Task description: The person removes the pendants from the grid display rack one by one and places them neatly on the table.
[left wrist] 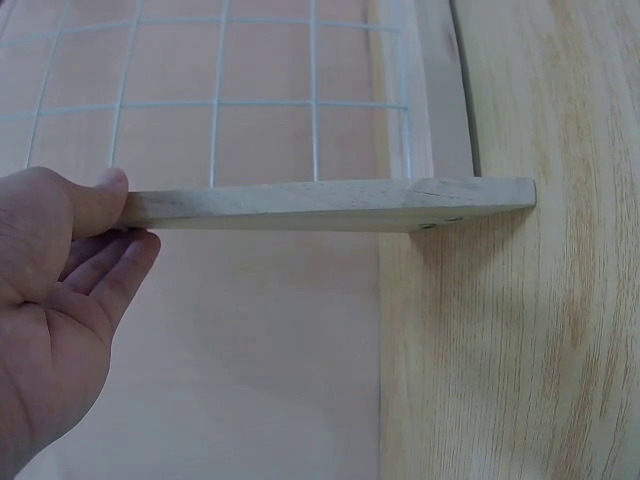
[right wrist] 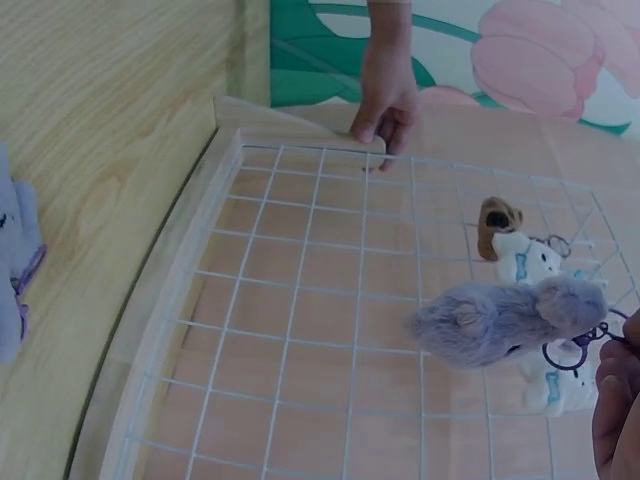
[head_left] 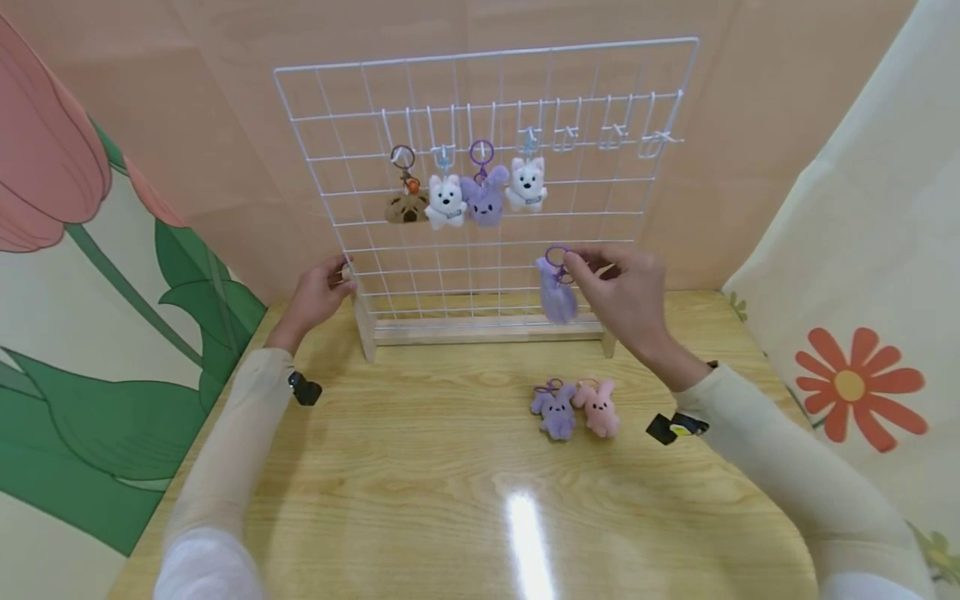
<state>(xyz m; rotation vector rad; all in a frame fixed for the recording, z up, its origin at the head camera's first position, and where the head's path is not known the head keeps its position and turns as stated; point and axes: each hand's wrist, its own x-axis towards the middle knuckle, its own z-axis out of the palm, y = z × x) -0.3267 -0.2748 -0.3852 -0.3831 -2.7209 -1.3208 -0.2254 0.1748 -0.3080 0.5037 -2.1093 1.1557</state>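
Observation:
A purple plush keychain [head_left: 557, 296] dangles from my right hand [head_left: 626, 292], whose thumb and fingers pinch its purple ring in front of the white wire rack [head_left: 480, 242]. In the right wrist view the plush [right wrist: 490, 320] hangs with its furry back showing. My left hand [head_left: 318, 292] grips the end of the rack's wooden side support [left wrist: 300, 205], thumb on one face and fingers on the other. Hanging in a row on the rack's hooks are a brown plush [head_left: 407, 207], a white dog plush [head_left: 447, 202], a purple bunny plush [head_left: 485, 198] and another white dog plush [head_left: 527, 185].
On the wooden table [head_left: 420, 467] lie a purple bunny keychain [head_left: 557, 412] and a pink bunny keychain [head_left: 597, 408], side by side before the rack. Bare hooks [head_left: 615, 133] stick out at the rack's upper right. Floral cloth [head_left: 847, 383] borders the table.

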